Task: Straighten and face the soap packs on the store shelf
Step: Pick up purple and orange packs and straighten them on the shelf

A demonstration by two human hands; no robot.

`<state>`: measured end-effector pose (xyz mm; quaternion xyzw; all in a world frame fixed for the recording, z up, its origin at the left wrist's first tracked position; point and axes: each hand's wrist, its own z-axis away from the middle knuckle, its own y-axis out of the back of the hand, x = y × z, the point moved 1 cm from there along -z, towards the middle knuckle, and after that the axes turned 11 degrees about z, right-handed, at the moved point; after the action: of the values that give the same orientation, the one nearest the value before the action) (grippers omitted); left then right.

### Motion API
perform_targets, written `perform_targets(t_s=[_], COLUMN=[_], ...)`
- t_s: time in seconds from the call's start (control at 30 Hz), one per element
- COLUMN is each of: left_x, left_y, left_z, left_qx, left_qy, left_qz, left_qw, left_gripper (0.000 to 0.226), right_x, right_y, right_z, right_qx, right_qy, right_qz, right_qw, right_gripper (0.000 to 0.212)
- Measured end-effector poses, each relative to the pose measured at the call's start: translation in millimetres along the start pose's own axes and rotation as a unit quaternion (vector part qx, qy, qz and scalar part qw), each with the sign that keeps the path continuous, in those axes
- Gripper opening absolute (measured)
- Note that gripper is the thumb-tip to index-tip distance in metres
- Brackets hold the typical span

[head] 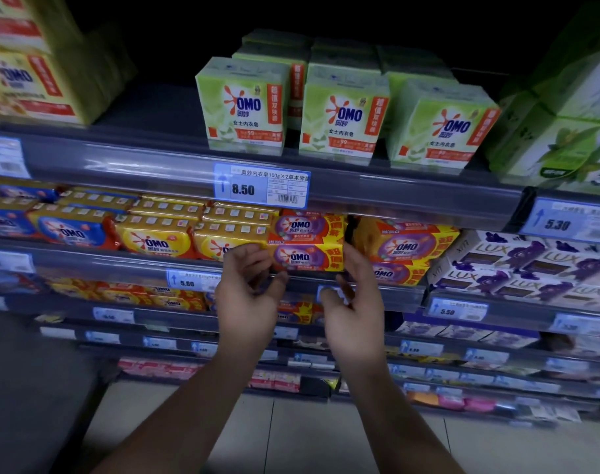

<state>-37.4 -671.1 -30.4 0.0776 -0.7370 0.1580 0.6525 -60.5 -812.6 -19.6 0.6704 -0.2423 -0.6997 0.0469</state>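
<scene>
A stack of two purple-and-yellow OMO soap packs [308, 244] stands at the front of the second shelf [86, 265], facing me. My left hand [249, 292] grips the lower pack's left end with fingers curled over its top corner. My right hand [351, 299] holds the stack's right end, fingers reaching up its side. A tilted stack of the same purple packs [406, 249] sits just right of it. Yellow OMO packs [155, 239] and blue ones [69, 230] fill the row to the left.
Green OMO boxes [339, 121] stand on the top shelf above an 8.50 price tag [261, 188]. White and purple LUX boxes [527, 265] sit at the right. Lower shelves hold more soap packs [161, 297]. Tiled floor lies below.
</scene>
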Motion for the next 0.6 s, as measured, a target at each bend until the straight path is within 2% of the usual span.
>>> perform_targets(t_s=[0.1, 0.3, 0.47, 0.6], left_x=[7.8, 24.4, 27.3, 30.3], left_y=[-2.2, -0.4, 0.8, 2.2], left_z=[0.6, 6.8, 7.6, 9.0], left_qx=[-0.018, -0.05, -0.033, -0.063], left_qy=[-0.014, -0.045, 0.052, 0.085], left_qz=[0.017, 0.026, 0.112, 0.158], left_qw=[1.0, 0.997, 0.992, 0.982], left_gripper=[0.048, 0.045, 0.063, 0.058], right_x=[-10.5, -9.5, 0.2, 4.6], right_y=[8.0, 17.2, 21.0, 26.4], right_z=[-5.2, -4.2, -2.7, -0.2], right_qx=[0.026, 0.035, 0.029, 0.018], right_qy=[0.041, 0.042, 0.051, 0.069], right_qz=[0.0, -0.004, -0.004, -0.046], right_qw=[0.999, 0.999, 0.998, 0.996], right_gripper=[0.063, 0.059, 0.05, 0.048])
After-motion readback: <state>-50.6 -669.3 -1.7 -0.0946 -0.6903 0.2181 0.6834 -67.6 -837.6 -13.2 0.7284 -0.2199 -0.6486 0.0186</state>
